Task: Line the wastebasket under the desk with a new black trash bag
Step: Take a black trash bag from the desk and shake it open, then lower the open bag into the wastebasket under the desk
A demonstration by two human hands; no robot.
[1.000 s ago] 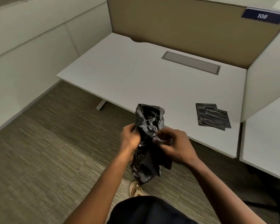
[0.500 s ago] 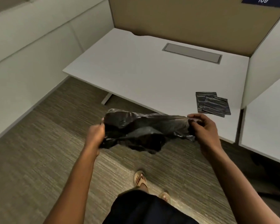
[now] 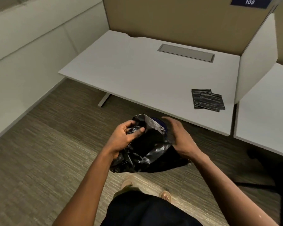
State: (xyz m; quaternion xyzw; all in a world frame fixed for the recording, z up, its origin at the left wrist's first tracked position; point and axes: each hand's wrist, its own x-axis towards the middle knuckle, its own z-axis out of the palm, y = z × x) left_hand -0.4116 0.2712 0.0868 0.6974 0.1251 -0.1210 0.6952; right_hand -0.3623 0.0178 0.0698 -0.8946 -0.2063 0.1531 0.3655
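A white desk (image 3: 137, 74) stands ahead, backed by a tan partition panel (image 3: 178, 17) and flanked on its right by a curved white divider (image 3: 255, 62). A grey cable-tray cover (image 3: 186, 53) is set flush into the desktop near the back. Near the front right corner of the desk lie two folded black trash bags (image 3: 207, 101), one overlapping the other. A second white desktop (image 3: 266, 111) adjoins on the right, and dark chair legs (image 3: 268, 176) show on the striped carpet (image 3: 39, 152) below it. The desk's front edge hides whatever stands beneath it; no wastebasket can be made out.

The left hand (image 3: 123, 137) is curled tight around a bunched upper part of a black trash bag (image 3: 147, 152), thumb pressed onto the crumpled film. The bag hangs in the air in front of the desk's edge, above the carpet and the person's sandalled feet (image 3: 165, 195). The right hand (image 3: 180, 137) is spread open, fingers extended and blurred, just beside the bag's right side; whether its palm touches the plastic cannot be told.

A dark blue plate (image 3: 250, 2) at the partition's top right reads "109".
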